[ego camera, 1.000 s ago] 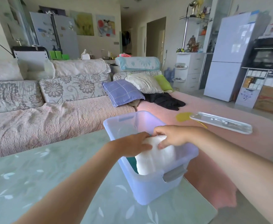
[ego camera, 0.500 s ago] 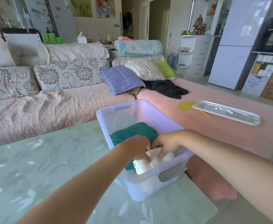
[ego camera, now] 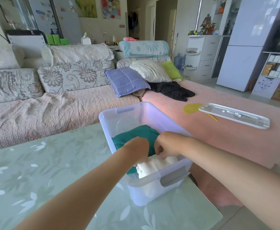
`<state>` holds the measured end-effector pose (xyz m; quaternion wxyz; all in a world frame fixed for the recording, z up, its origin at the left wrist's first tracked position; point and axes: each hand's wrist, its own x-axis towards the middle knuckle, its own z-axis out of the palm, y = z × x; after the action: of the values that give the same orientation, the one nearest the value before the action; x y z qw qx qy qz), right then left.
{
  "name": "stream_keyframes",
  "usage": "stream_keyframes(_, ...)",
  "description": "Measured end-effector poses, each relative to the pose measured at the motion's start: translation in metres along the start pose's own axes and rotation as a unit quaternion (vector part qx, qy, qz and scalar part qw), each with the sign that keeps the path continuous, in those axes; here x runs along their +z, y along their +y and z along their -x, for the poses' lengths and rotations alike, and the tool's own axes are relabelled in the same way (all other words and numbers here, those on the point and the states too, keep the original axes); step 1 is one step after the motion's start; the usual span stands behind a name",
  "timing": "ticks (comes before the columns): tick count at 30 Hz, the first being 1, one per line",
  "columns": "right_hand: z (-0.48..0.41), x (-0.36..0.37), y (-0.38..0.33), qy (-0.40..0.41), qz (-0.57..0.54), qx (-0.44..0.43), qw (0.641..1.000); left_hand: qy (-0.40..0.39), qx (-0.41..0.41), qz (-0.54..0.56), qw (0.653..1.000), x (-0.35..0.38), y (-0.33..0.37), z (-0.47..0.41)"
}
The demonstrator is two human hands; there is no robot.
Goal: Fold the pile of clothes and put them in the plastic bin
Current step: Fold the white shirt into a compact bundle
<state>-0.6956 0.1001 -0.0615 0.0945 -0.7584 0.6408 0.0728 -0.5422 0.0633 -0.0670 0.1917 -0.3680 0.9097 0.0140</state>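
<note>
A translucent plastic bin [ego camera: 119,117] stands on the green glass table [ego camera: 36,171] at its right corner. Inside lies a folded teal garment [ego camera: 136,135], and nearer to me a folded white knit garment [ego camera: 155,165]. My left hand [ego camera: 136,148] and my right hand [ego camera: 167,145] are both down inside the bin, with fingers curled on the top of the white garment. The fingertips are partly hidden by the cloth.
The bin's lid [ego camera: 233,115] lies on the pink bed cover to the right, beside a yellow fan [ego camera: 192,107]. A black garment [ego camera: 170,90] and pillows lie on the sofa behind. The table edge [ego camera: 207,198] runs close by the bin.
Both hands have lowered the white garment from above the rim down into the bin, next to the teal garment. The view has tilted down.
</note>
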Motion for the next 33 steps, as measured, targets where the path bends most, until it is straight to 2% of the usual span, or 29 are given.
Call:
stream_keyframes(2, -0.001, 0.003, 0.002, -0.027, -0.009, 0.011, 1.000, -0.062, 0.018, -0.011, 0.998, 0.003, 0.001, -0.001)
stream_keyframes(6, -0.009, 0.007, 0.000, -0.098, 0.030, 0.023, 0.994, -0.116, 0.088, -0.027, 0.989, 0.005, 0.002, 0.006)
stream_keyframes(8, -0.013, 0.008, -0.001, -0.121, 0.042, 0.033, 0.991, -0.153, 0.048, 0.029, 0.987, 0.007, 0.003, 0.004)
stream_keyframes(9, -0.014, 0.007, -0.002, -0.115, 0.043, 0.033, 0.992, -0.146, 0.032, 0.057, 0.987, 0.007, 0.003, 0.006)
stream_keyframes(12, -0.011, 0.002, 0.001, -0.024, 0.041, 0.028, 0.998, -0.016, 0.036, 0.094, 0.995, 0.005, -0.001, 0.005)
stream_keyframes(13, -0.009, 0.003, 0.002, 0.002, 0.037, 0.028, 0.999, 0.006, 0.045, 0.115, 0.992, 0.005, -0.002, 0.006)
stream_keyframes(15, -0.008, 0.007, 0.004, -0.008, 0.030, 0.032, 0.999, -0.020, 0.058, 0.140, 0.988, 0.006, -0.001, 0.008)
stream_keyframes(18, -0.009, 0.013, 0.005, -0.092, 0.008, 0.066, 0.994, -0.106, 0.036, 0.091, 0.989, 0.009, 0.000, 0.008)
stream_keyframes(20, -0.009, 0.012, 0.002, -0.115, 0.007, 0.088, 0.989, -0.124, 0.026, 0.085, 0.988, 0.009, 0.001, 0.008)
stream_keyframes(24, -0.002, 0.004, -0.014, -0.089, -0.001, 0.116, 0.989, -0.063, 0.037, 0.110, 0.991, 0.003, -0.005, 0.015)
stream_keyframes(28, 0.008, -0.021, -0.034, 0.006, -0.054, 0.097, 0.994, 0.053, 0.026, 0.161, 0.985, -0.010, -0.019, 0.038)
stream_keyframes(33, 0.014, -0.062, -0.090, 0.121, -0.131, 0.053, 0.983, 0.230, -0.050, 0.237, 0.943, -0.027, -0.059, 0.087)
